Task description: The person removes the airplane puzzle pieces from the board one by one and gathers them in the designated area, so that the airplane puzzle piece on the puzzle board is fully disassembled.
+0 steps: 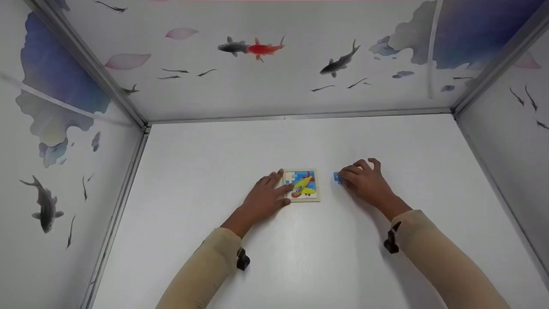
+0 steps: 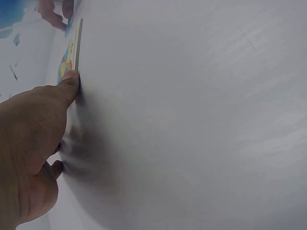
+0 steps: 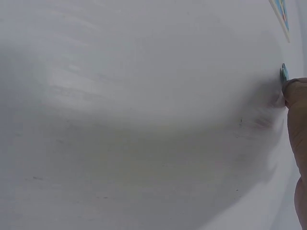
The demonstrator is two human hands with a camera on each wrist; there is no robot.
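Note:
A small square jigsaw puzzle (image 1: 312, 180) in a pale wooden frame lies on the white table, with a yellow airplane on blue. Pale backing shows in its upper left corner. My left hand (image 1: 268, 195) rests along the puzzle's left side, its fingers fairly straight; the thumb (image 2: 71, 79) touches the frame's near edge in the left wrist view. To the right of the frame, my right hand (image 1: 366, 182) pinches a blue puzzle piece (image 1: 336, 177) close to the tabletop. The right wrist view shows that piece (image 3: 284, 72) at the fingertips, which are partly hidden.
The white tabletop (image 1: 296, 266) extends around both hands. Upright panels painted with fish (image 1: 339, 64) and petals enclose it at the back and sides, with metal trim (image 1: 300, 116) along the back edge. A black strap piece (image 1: 242, 259) hangs at the left cuff.

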